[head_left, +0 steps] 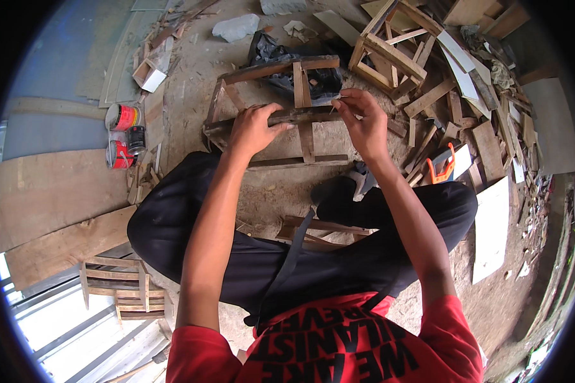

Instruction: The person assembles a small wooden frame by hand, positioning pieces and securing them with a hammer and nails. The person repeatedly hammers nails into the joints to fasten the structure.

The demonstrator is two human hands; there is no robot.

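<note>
A wooden frame of narrow brown bars lies on the ground in front of my crossed legs. My left hand grips its middle bar toward the left end, thumb along the near side. At the right end of that bar, my right hand pinches a thin, nail-like piece between thumb and fingertips. That piece is too small to make out fully. Behind the frame, a black plastic bag lies crumpled, partly seen between the bars.
Another wooden frame stands at the far right beside heaped wood scraps. An orange-handled saw lies right of my knee. Red and black cans stand at left near a plywood sheet. A small slatted wooden piece sits lower left.
</note>
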